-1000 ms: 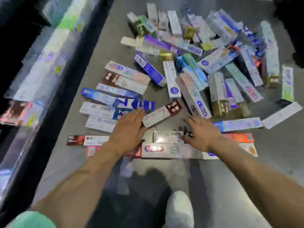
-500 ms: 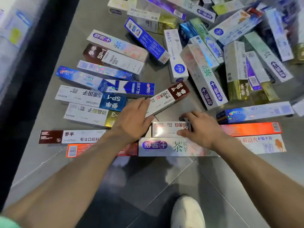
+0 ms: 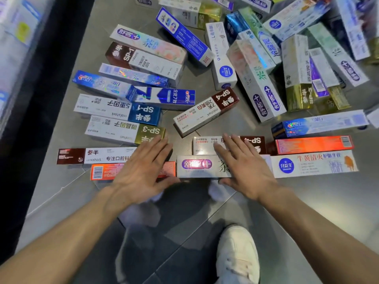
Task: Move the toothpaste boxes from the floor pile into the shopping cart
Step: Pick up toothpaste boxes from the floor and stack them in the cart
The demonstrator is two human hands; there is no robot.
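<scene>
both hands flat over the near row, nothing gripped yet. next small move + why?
Probably close both hands inward on the pale box with the purple logo. The left hand and right hand lie open on either side of its ends, fingers straight, gripping nothing. It is the nearest box in the row, with bare floor in front.

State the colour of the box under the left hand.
Orange box, head view.
</scene>
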